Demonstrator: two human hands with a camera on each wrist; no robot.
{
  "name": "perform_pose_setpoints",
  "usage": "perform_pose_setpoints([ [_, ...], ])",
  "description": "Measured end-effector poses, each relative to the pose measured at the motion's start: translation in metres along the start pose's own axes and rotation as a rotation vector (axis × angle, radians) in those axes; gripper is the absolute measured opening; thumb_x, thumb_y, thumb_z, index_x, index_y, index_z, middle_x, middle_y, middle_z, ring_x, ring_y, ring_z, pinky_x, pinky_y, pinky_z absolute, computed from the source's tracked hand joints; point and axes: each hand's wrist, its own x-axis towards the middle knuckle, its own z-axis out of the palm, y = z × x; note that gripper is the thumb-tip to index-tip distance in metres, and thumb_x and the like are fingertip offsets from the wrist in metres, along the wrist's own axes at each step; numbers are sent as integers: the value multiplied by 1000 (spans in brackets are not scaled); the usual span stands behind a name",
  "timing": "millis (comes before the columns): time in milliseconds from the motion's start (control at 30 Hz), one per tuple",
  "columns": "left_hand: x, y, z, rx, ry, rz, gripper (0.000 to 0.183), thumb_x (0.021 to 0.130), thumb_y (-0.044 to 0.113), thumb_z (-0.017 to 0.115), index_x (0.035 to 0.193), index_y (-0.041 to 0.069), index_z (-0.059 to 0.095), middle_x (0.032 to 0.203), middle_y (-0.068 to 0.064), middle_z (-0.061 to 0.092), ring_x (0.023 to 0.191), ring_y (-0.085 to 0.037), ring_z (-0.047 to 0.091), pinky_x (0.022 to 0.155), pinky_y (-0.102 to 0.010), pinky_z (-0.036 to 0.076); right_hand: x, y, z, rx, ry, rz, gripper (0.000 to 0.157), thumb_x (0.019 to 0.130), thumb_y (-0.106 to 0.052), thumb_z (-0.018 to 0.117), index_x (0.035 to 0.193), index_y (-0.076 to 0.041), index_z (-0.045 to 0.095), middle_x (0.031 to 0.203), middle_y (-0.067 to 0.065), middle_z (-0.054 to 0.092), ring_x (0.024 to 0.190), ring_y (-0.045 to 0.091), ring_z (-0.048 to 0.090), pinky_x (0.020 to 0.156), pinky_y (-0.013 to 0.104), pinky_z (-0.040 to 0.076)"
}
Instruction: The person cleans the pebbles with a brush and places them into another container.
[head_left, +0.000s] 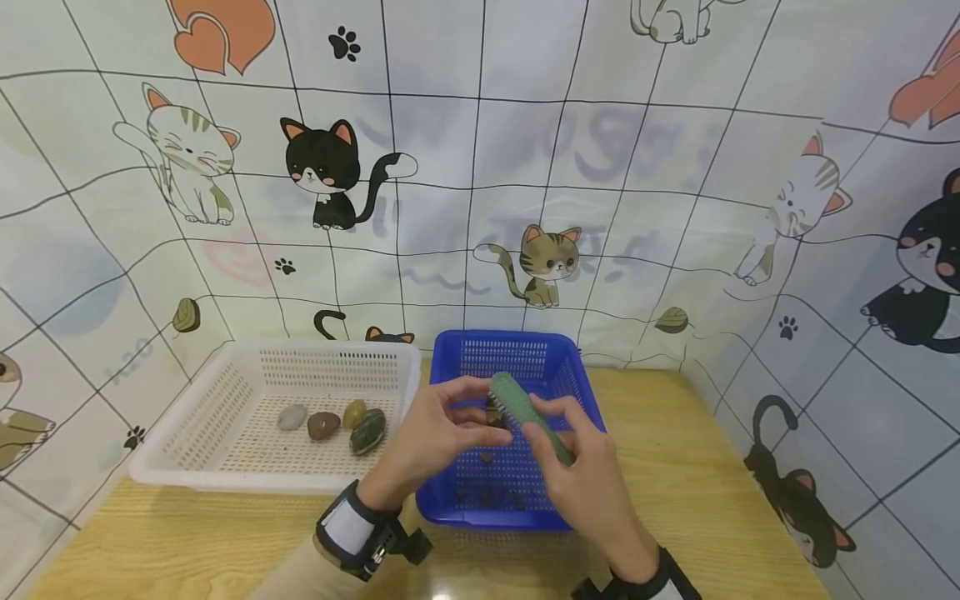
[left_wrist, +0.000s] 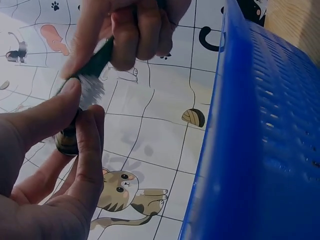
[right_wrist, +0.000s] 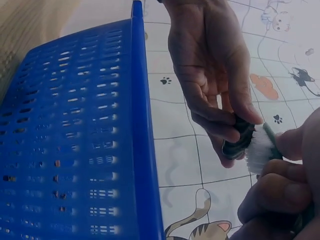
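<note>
My left hand (head_left: 435, 429) pinches a dark, smooth striped stone (right_wrist: 234, 146) between thumb and fingertips, over the blue basket (head_left: 585, 392). My right hand (head_left: 588, 471) grips a green brush (head_left: 517, 402) from its back, thumb along one side. The white bristles (right_wrist: 260, 152) face the stone and meet its edge in the right wrist view. In the left wrist view, fingers hide much of the stone (left_wrist: 67, 142).
Left of the blue basket stands a white basket (head_left: 180, 454) with several stones, among them a brown one (head_left: 324, 426) and a dark striped one (head_left: 368, 432). Small dark bits (head_left: 487, 497) lie in the blue basket. A cat-print sheet (head_left: 450, 167) rises behind the wooden table (head_left: 652, 433).
</note>
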Motion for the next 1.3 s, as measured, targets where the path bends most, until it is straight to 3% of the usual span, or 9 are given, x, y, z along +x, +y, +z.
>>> perform_pose_setpoints([
  [133, -1, 1, 1, 9, 1, 1, 65, 94, -2, 94, 155, 2, 71, 139, -33, 79, 98, -14, 86, 79, -32, 73, 2, 0, -2, -8, 27, 26, 27, 116, -8, 71, 143, -8, 72, 55, -20, 39, 44, -15, 26, 37, 8, 23],
  [333, -3, 3, -3, -3, 72, -2, 67, 91, -2, 96, 154, 10, 75, 148, -17, 79, 101, -14, 86, 88, -33, 74, 3, -5, -3, -6, -18, 8, 24, 116, -9, 72, 140, -9, 73, 56, -20, 42, 44, -15, 29, 36, 10, 26],
  [433, -3, 2, -4, -10, 79, 1, 67, 91, -3, 97, 153, 11, 76, 143, -16, 82, 101, -15, 87, 88, -32, 74, 2, -7, -3, -9, -50, -11, 24, 116, -10, 72, 141, -10, 72, 57, -19, 44, 44, -14, 31, 36, 11, 28],
  [567, -2, 1, 0, -7, 31, -17, 65, 92, -1, 97, 152, 6, 74, 129, -18, 87, 96, -16, 87, 80, -31, 73, 1, -5, -3, -6, -22, 19, 24, 117, -10, 71, 141, -9, 72, 57, -19, 42, 44, -14, 28, 36, 10, 26],
  [667, -4, 1, 2, -21, -8, -35, 66, 94, 1, 96, 155, 5, 72, 130, -18, 86, 96, -16, 87, 75, -30, 71, 0, -2, -4, -1, 10, 68, 24, 117, -11, 70, 141, -8, 73, 56, -19, 39, 43, -14, 26, 36, 11, 25],
  [833, -5, 1, 0, -59, 9, -16, 68, 96, 1, 93, 159, 9, 70, 148, -18, 79, 104, -16, 88, 88, -31, 73, -2, -1, -6, 14, 6, 85, 23, 118, -12, 69, 141, -8, 73, 55, -19, 38, 43, -14, 26, 36, 11, 25],
  [967, -5, 2, -3, -71, 31, -13, 67, 97, 5, 95, 159, 14, 71, 152, -15, 78, 111, -18, 88, 96, -34, 73, -4, -5, -4, 40, -18, 37, 24, 117, -8, 69, 141, -9, 72, 56, -19, 39, 44, -15, 26, 37, 9, 25],
  [1067, -4, 1, -3, -63, -1, -5, 66, 97, 3, 94, 158, 12, 70, 154, -13, 78, 117, -18, 87, 97, -34, 73, -5, -8, -2, 36, -49, -9, 26, 117, -7, 69, 142, -9, 71, 58, -20, 40, 45, -16, 27, 37, 8, 25],
  [1300, -4, 2, 0, -69, -72, 12, 61, 95, -3, 93, 151, 3, 70, 136, -17, 83, 103, -19, 88, 76, -29, 70, -1, -6, -3, 14, 12, -15, 27, 116, -6, 70, 143, -10, 72, 55, -17, 40, 46, -16, 27, 37, 9, 25],
])
